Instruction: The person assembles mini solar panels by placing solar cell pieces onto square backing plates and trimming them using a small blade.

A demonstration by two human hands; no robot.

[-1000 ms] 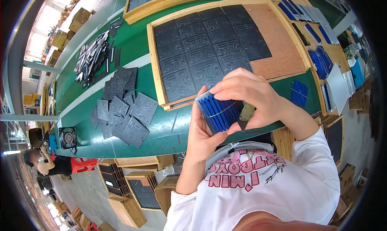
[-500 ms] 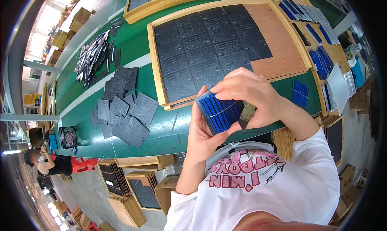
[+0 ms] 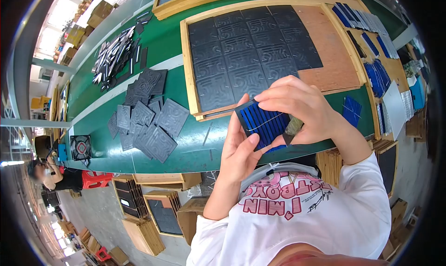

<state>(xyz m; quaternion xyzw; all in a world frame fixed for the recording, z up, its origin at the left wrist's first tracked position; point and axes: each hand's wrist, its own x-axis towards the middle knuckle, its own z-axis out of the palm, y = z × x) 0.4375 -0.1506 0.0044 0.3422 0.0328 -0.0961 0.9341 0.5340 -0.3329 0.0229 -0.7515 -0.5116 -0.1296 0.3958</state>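
A small dark square tile with blue strips (image 3: 264,125) across its face is held between my two hands. A thin pale wire crosses the strips. My left hand (image 3: 239,150) is closed round the tile's left and lower edge, its thumb on the face. Along the upper and right edges, my right hand (image 3: 302,110) grips with its fingers. Also in the right hand is a small dark pointed piece with a greenish-yellow wrapped part (image 3: 292,126); I cannot tell its kind. Beyond the hands lies a wooden frame (image 3: 190,91) partly filled with black patterned tiles (image 3: 246,57).
Loose black tiles (image 3: 151,119) lie piled on the green table (image 3: 200,157). Dark strips (image 3: 114,57) are heaped further left. A blue wired piece (image 3: 351,111) lies at right, near a board with blue strips (image 3: 378,78). A small fan (image 3: 81,147) stands left; another person (image 3: 49,173) sits beyond.
The view has shifted, so the table and frame appear further right. My left thumb has moved from the lower edge onto the face of the tile, which now sits slightly further right.
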